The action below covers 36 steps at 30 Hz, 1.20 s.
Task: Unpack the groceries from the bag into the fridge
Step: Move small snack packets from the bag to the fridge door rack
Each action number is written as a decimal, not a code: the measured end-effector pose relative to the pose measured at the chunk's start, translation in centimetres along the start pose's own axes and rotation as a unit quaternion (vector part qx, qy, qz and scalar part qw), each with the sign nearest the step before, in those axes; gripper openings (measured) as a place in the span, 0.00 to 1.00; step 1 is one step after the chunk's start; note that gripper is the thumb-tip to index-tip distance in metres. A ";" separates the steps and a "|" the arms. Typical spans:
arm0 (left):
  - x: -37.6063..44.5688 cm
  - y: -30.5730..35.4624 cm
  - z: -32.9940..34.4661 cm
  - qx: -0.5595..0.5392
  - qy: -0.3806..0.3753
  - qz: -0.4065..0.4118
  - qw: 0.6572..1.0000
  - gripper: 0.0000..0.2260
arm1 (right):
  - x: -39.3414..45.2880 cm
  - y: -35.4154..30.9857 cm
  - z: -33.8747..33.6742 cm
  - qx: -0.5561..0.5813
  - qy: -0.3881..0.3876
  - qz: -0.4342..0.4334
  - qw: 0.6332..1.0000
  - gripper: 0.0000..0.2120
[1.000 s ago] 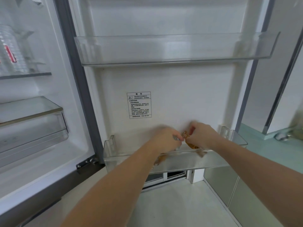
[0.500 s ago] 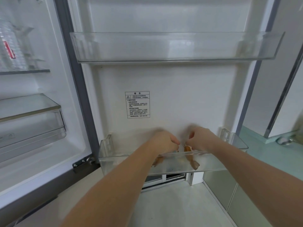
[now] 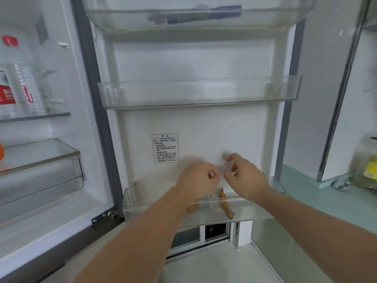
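The fridge door stands open in front of me. Its lowest clear door bin (image 3: pixel 255 209) holds orange wrapped snack packets: one (image 3: pixel 224 207) leans upright in the middle, and another (image 3: pixel 191 208) is partly hidden behind my left forearm. My left hand (image 3: pixel 196 177) hovers above the bin with its fingers loosely curled and holds nothing. My right hand (image 3: pixel 245 176) hovers beside it, fingers relaxed and empty. Neither hand touches the packets. The grocery bag is not in view.
The middle door bin (image 3: pixel 200 94) shows nothing inside; the top door bin (image 3: pixel 204 19) holds a dark flat item. Water bottles (image 3: pixel 18 84) stand on a fridge shelf at left above a clear drawer (image 3: pixel 40 176). A teal counter (image 3: pixel 326 199) with a jar (image 3: pixel 367 162) lies at right.
Both hands have let go of the orange packets in the bottom door bin and risen above it. My view has tilted up, showing more of the door.
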<state>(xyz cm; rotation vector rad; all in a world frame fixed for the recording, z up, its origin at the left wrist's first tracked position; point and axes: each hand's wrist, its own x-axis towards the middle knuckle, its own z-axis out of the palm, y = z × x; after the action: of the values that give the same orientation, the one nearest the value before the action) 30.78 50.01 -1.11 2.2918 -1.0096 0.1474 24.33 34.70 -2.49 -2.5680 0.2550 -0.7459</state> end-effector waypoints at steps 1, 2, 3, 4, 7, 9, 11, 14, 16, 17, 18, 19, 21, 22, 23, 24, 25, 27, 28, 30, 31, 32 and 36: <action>0.0 0.5 -0.5 0.003 -0.002 0.003 1.000 0.08 | -0.5 0.0 -0.7 -0.019 -0.005 -0.005 1.000 0.18; 0.0 1.0 -0.9 0.005 -0.003 0.009 1.000 0.08 | -1.0 0.0 -1.6 -0.042 -0.013 -0.006 0.999 0.19; 0.1 1.5 -1.1 0.005 -0.003 0.018 1.000 0.07 | -1.5 0.0 -2.4 -0.063 -0.020 -0.004 0.998 0.20; 0.2 2.0 -1.1 0.001 -0.005 0.030 1.000 0.07 | -2.0 -0.1 -3.2 -0.079 -0.026 0.001 0.997 0.21; 0.6 3.3 -0.5 -0.004 -0.033 0.080 0.996 0.08 | -4.0 -0.3 -5.4 -0.120 -0.032 0.030 0.992 0.23; 0.8 4.0 0.3 -0.004 -0.048 0.126 0.991 0.08 | -5.7 -0.1 -6.3 -0.149 -0.018 0.062 0.987 0.24; 1.0 4.6 1.2 -0.003 -0.047 0.184 0.982 0.08 | -7.5 0.2 -6.7 -0.165 -0.010 0.109 0.980 0.24; 1.1 5.5 2.8 0.052 -0.030 0.295 0.954 0.11 | -10.4 0.2 -7.4 -0.194 -0.003 0.174 0.965 0.25; 0.3 6.8 3.9 0.085 -0.044 0.340 0.936 0.13 | -12.7 -0.3 -8.5 -0.216 0.004 0.203 0.955 0.25; -0.2 7.6 4.4 0.083 -0.064 0.354 0.929 0.14 | -13.9 -0.8 -9.3 -0.227 0.010 0.213 0.950 0.24; -0.9 8.5 4.8 0.073 -0.089 0.361 0.925 0.15 | -15.1 -1.4 -10.2 -0.237 0.021 0.221 0.946 0.24; -1.6 9.6 5.1 0.058 -0.112 0.365 0.922 0.16 | -16.4 -2.0 -11.2 -0.242 0.038 0.231 0.942 0.24; -2.8 12.2 5.5 0.018 -0.135 0.374 0.917 0.18 | -19.1 -3.3 -13.9 -0.250 0.084 0.258 0.929 0.23; -3.7 13.9 5.6 -0.005 -0.142 0.383 0.913 0.18 | -20.6 -3.9 -15.4 -0.259 0.104 0.273 0.921 0.22; -4.7 15.7 5.7 -0.028 -0.151 0.396 0.906 0.18 | -22.4 -4.6 -17.0 -0.272 0.117 0.290 0.910 0.22; -6.0 17.5 5.8 -0.048 -0.159 0.412 0.896 0.18 | -24.4 -5.4 -18.5 -0.285 0.130 0.309 0.898 0.22; -7.4 19.3 5.8 -0.058 -0.169 0.432 0.884 0.18 | -26.4 -6.2 -20.0 -0.296 0.147 0.328 0.885 0.21; -10.6 22.8 6.0 -0.051 -0.180 0.488 0.853 0.17 | -30.9 -8.0 -22.4 -0.321 0.185 0.363 0.855 0.17; -12.3 24.4 6.1 -0.048 -0.184 0.516 0.835 0.16 | -33.3 -8.9 -23.4 -0.331 0.201 0.380 0.840 0.16; -16.0 27.6 6.1 -0.067 -0.199 0.552 0.807 0.16 | -38.6 -11.0 -24.8 -0.345 0.224 0.421 0.808 0.17; -18.1 29.1 6.1 -0.087 -0.214 0.558 0.797 0.16 | -41.3 -12.2 -25.3 -0.351 0.232 0.441 0.793 0.18; -20.3 30.5 6.1 -0.105 -0.230 0.561 0.788 0.16 | -44.1 -13.5 -25.8 -0.356 0.240 0.462 0.776 0.18; -29.4 35.7 5.7 -0.127 -0.248 0.610 0.742 0.15 | -54.1 -19.0 -27.0 -0.361 0.257 0.557 0.702 0.18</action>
<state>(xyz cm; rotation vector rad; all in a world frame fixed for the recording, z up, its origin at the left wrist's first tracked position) -15.60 46.86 2.21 1.0707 -2.4920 -0.0900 -34.76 57.34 1.77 -1.9948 2.4031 -0.8783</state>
